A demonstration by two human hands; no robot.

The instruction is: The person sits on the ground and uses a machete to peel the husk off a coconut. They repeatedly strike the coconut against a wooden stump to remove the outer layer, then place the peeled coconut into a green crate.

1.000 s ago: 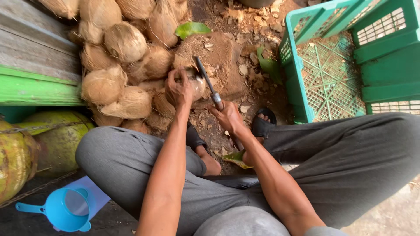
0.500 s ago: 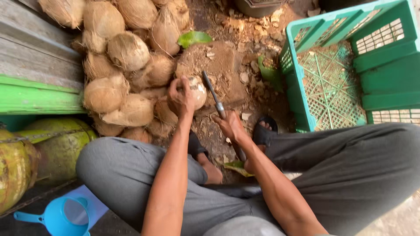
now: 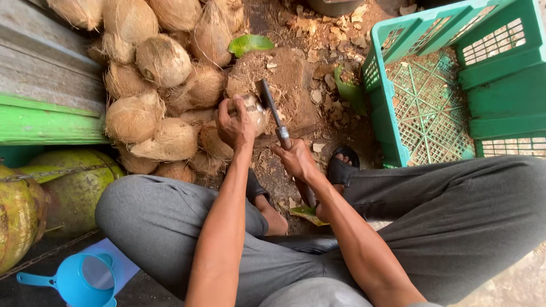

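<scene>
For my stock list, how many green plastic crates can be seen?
1, as far as I can tell: the green crate stands at the upper right, beyond the person's right knee. Its right part runs out of view, so another crate may be hidden there.

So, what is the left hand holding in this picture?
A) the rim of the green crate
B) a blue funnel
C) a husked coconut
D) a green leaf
C: the left hand grips a husked coconut in front of the pile, while the right hand sets the blade of a knife against it.
</scene>
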